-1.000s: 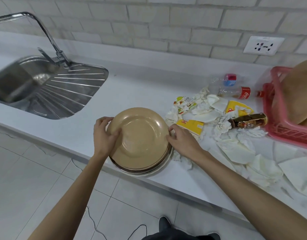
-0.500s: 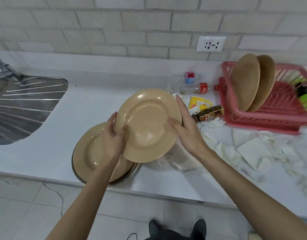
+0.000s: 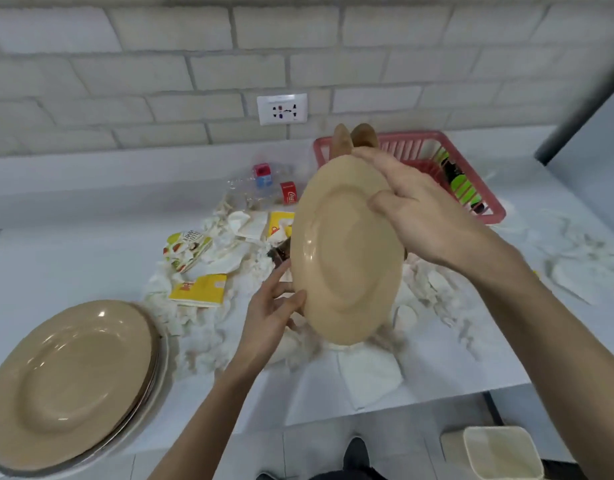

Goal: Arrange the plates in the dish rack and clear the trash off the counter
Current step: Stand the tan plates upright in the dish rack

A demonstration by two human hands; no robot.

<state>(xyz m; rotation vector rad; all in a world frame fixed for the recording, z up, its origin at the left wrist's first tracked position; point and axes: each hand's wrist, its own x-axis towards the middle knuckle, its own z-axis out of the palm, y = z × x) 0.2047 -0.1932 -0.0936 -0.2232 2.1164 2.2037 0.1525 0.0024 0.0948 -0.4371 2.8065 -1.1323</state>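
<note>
Tan plate (image 3: 343,258), 1 pc, held tilted above the trash on tabletop (image 3: 91,244).
R hand (image 3: 423,216) grip closed on rim at 1 o'clock; L hand (image 3: 267,313) grip pinches rim at 8. Red dish rack (image 3: 485,188) just behind, w/ 2 upright plates (image 3: 343,140). Plate stack (image 3: 70,379) at 8 o'clock; tissues (image 3: 229,254) b/w.

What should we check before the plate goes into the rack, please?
1. Grip: the right hand grips the upper rim of the held plate and the left hand pinches its lower edge: ok.
2. Plate turned on edge for the rack: ok.
3. Free slot beside the two racked plates in the dish rack: hidden by plate and hand, cannot tell.
4. Rack free of trash: a green-labelled bottle lies in it: not ok.
5. Plate clear of the tissues below: ok.
</note>
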